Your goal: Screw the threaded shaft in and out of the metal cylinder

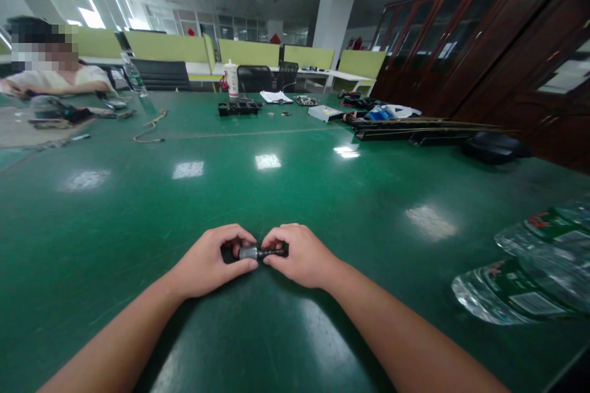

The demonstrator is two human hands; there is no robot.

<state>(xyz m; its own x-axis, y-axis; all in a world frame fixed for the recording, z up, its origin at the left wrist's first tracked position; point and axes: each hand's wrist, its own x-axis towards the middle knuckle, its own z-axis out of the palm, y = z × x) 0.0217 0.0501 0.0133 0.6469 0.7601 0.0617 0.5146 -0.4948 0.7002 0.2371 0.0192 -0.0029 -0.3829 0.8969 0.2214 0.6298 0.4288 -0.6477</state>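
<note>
The tool (249,253), a short piece with a silvery barrel and a thin dark shaft, lies sideways between the two hands, low over the near part of the table (295,196). The left hand (214,261) grips its barrel end, thumb along the near side and fingers curled round the far side. The right hand (297,256) pinches the shaft end between thumb and fingers. Right of the tool, at the table's right side, clear bottles (520,291) with green labels lie on their sides. Beyond the tool, well apart from it, stand a black part (238,108) and, just behind that, a white cup (231,78); right of the cup are papers (275,97) and a silvery box (325,113). Farther right are long dark strips (401,128) and a black pouch (494,147). Left of the cup lies a cord (151,129), with an upright bottle (133,73) behind it. A person (55,67) sits at the far left.
</note>
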